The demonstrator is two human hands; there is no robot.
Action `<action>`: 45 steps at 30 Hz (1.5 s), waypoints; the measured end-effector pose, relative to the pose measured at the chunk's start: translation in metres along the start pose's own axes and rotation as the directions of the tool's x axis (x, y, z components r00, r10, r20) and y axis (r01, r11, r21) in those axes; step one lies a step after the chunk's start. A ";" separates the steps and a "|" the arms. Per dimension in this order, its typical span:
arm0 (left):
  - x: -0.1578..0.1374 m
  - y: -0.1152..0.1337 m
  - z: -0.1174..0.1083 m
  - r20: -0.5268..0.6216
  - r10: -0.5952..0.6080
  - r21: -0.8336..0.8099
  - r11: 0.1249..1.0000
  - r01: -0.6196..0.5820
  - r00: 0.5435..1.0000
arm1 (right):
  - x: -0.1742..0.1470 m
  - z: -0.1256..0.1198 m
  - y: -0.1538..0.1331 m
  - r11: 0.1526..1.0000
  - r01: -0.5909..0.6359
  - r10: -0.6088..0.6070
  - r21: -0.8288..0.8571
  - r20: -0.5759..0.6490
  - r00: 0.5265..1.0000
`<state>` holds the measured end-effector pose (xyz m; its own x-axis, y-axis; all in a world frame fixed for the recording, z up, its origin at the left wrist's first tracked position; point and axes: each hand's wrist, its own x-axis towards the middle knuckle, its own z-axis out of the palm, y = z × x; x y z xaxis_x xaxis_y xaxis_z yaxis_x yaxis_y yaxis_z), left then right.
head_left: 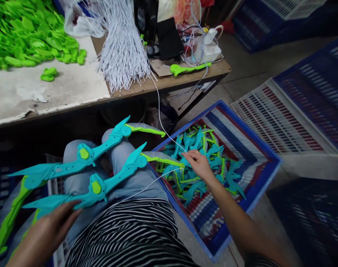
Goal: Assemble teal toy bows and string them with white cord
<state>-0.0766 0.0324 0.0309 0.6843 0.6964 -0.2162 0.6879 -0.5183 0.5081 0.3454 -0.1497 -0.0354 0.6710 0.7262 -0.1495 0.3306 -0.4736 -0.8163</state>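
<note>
Two turquoise and green toy bows lie across my lap, the farther bow [102,148] and the nearer bow [121,177]. My left hand [50,230], slightly blurred, is closed around the left part of the nearer bow. Beyond the nearer bow's right tip, my right hand [198,163] is closed in a pinch on a white cord [159,111]. This cord runs up towards the cord bundle [121,48] on the table. Another stretch of white cord [152,183] runs from the nearer bow's right tip back towards my waist.
A blue crate [258,181] with a striped lining holds several similar bow parts [196,148]. Green plastic pieces [27,33] are heaped on the table [74,89]. One green limb [189,68] lies at the table's right end, near a power adapter [212,51]. More crates [310,96] stand right.
</note>
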 end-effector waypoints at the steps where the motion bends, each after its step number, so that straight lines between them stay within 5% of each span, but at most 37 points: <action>1: 0.022 0.011 0.006 -0.040 0.025 -0.037 0.999 -0.027 0.999 | 0.008 0.000 -0.006 1.000 0.009 -0.009 0.023 0.001 1.000; 3: 0.064 0.036 0.023 -0.042 0.072 -0.127 0.989 -0.077 0.997 | 0.025 0.003 -0.017 0.994 -0.022 0.019 0.108 0.032 0.999; 5: 0.091 0.057 0.040 0.093 0.066 -0.220 0.975 -0.044 0.993 | 0.041 0.011 -0.024 0.978 -0.054 0.047 0.201 0.038 0.998; 11: 0.101 0.070 0.047 0.487 0.077 -0.409 0.900 0.150 0.870 | 0.072 0.038 -0.027 0.981 0.064 -0.058 0.185 -0.039 0.998; 18: 0.168 0.101 0.064 0.314 -0.002 -0.556 0.810 0.185 0.949 | 0.080 0.043 -0.033 0.947 0.288 -0.297 -0.144 -0.041 0.954; 25: 0.219 0.145 0.114 0.480 -0.156 -0.747 0.443 0.495 0.863 | 0.083 0.049 -0.029 0.828 0.441 -0.447 -0.346 0.068 0.892; 30: 0.241 0.162 0.138 0.619 -0.035 -0.764 0.207 0.612 0.785 | 0.085 0.055 -0.024 0.805 0.504 -0.504 -0.313 0.088 0.859; 35: 0.254 0.174 0.152 0.640 0.007 -0.754 0.197 0.627 0.768 | 0.084 0.062 -0.012 0.881 0.447 -0.450 -0.154 0.020 0.893; 40: 0.235 0.155 0.131 0.596 -0.084 -0.745 0.314 0.589 0.799 | 0.075 0.063 -0.003 0.897 0.417 -0.416 -0.147 0.039 0.908; 43: 0.201 0.119 0.087 0.496 -0.085 -0.803 0.332 0.494 0.864 | 0.066 0.062 0.002 0.917 0.378 -0.382 -0.127 -0.007 0.924; 45: 0.173 0.091 0.049 0.400 -0.071 -0.879 0.252 0.404 0.914 | 0.060 0.062 0.004 0.921 0.372 -0.376 -0.116 -0.021 0.926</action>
<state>0.1160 0.0809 -0.0014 0.6734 0.4744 -0.5670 0.2374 0.5876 0.7736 0.3462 -0.0775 -0.0824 0.5112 0.8403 0.1806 0.6310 -0.2243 -0.7427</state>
